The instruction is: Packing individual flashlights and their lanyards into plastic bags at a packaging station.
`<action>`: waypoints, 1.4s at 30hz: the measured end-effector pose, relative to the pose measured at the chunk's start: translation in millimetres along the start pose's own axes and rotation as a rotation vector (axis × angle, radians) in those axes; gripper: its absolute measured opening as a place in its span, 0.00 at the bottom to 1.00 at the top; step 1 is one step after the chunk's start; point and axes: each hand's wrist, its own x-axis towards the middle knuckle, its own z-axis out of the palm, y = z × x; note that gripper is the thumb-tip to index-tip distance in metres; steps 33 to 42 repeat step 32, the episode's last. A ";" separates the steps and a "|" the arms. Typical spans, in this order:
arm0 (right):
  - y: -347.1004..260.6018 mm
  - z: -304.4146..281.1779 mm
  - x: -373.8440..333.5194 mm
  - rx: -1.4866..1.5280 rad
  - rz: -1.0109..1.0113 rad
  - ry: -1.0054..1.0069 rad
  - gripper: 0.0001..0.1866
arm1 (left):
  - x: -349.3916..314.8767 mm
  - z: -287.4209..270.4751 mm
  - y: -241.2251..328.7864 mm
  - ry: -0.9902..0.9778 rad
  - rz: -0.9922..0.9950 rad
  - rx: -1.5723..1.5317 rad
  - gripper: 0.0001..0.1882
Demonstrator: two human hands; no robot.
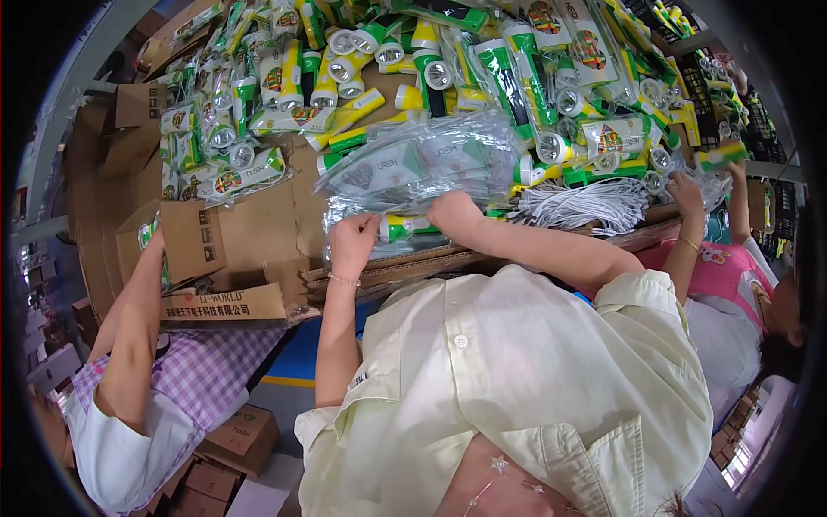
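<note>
In front of my chest, a pile of clear printed plastic bags lies on the cardboard. My left hand is closed, its fingertips pinching clear plastic at the pile's near left edge. Closed too, my right hand presses its fingers to the near edge of the bags. Between both hands lies a green, white and yellow flashlight, partly covered by plastic. Whether it is inside a bag I cannot tell. Just right of my right hand rests a bundle of white cables.
Many green and yellow flashlights, some bagged, heap across the far side. A cardboard flap rises at the left beside a co-worker's arm. Another co-worker's hand handles plastic at the right. Cardboard cartons stand on the floor.
</note>
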 end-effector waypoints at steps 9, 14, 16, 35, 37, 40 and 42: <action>-0.3 -16.7 7.6 0.043 0.024 -0.086 0.05 | 0.4 -1.6 -18.2 -0.255 -0.029 -0.588 0.10; 4.4 -75.6 2.0 0.110 0.113 -0.003 0.09 | -2.8 -10.1 -8.6 -0.141 -0.145 -0.520 0.11; -3.7 -50.3 16.9 0.369 0.015 0.386 0.08 | -6.7 -13.7 13.8 -0.058 -0.047 -0.220 0.07; 4.9 -60.3 39.7 0.557 -0.348 0.616 0.08 | 3.4 -48.5 37.3 -0.044 0.183 0.021 0.07; 4.9 -60.3 39.7 0.557 -0.348 0.616 0.08 | 3.4 -48.5 37.3 -0.044 0.183 0.021 0.07; 4.9 -60.3 39.7 0.557 -0.348 0.616 0.08 | 3.4 -48.5 37.3 -0.044 0.183 0.021 0.07; 4.9 -60.3 39.7 0.557 -0.348 0.616 0.08 | 3.4 -48.5 37.3 -0.044 0.183 0.021 0.07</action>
